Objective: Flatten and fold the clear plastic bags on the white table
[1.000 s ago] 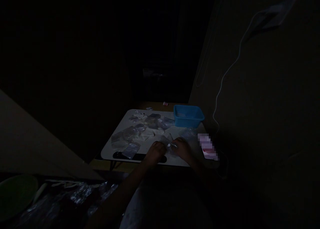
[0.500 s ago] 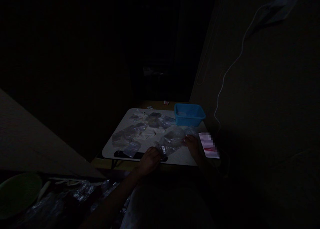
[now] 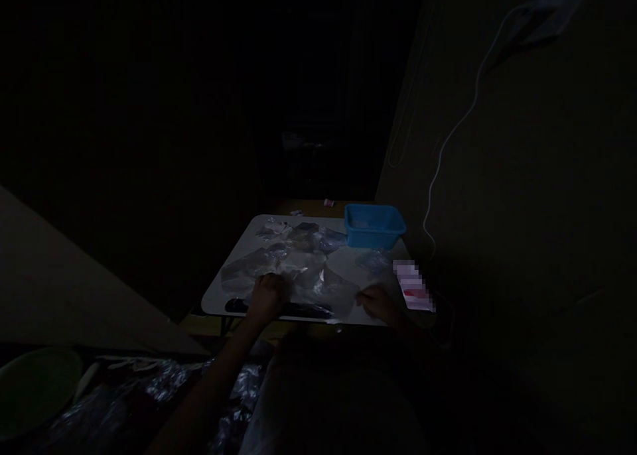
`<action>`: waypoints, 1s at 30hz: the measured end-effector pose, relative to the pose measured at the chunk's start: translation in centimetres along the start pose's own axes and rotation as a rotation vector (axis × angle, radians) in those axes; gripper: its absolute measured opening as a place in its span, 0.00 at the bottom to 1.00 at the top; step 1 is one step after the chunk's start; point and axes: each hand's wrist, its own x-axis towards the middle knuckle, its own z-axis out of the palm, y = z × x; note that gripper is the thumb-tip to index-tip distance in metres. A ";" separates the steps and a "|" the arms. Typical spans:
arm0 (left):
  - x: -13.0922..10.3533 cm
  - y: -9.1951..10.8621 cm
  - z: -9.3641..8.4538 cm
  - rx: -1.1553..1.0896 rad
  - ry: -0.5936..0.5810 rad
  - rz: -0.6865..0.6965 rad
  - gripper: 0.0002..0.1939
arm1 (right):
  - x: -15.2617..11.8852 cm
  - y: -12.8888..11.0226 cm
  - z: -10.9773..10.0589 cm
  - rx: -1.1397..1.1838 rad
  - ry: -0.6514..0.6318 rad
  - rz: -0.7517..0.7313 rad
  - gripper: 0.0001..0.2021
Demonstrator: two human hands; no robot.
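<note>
The room is very dim. Crumpled clear plastic bags lie over a small white folding table (image 3: 212,296). One large clear plastic bag (image 3: 338,292) stretches between my hands along the front of the table. My left hand (image 3: 269,297) is closed at this bag's left part, over the dark slot near the front edge. My right hand (image 3: 378,302) has its fingers pinched together at the bag's right edge; what lies between the fingertips is too dark to make out. Farther back lie more clear bags (image 3: 306,236), partly overlapping.
A blue plastic basket (image 3: 374,243) stands at the table's back right corner. A lit phone (image 3: 414,286) lies at the right edge. A white cable (image 3: 440,153) hangs along the right wall. Shiny plastic (image 3: 169,379) and a green round basin (image 3: 42,389) are low at the left.
My left hand has moved left and slightly up, and the large bag has spread leftward over the others. My right hand has come down a little toward the front edge.
</note>
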 end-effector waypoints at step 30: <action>-0.6 10.5 2.7 -0.103 -0.170 0.089 0.25 | -3.1 -0.1 2.6 -0.879 0.008 -0.588 0.20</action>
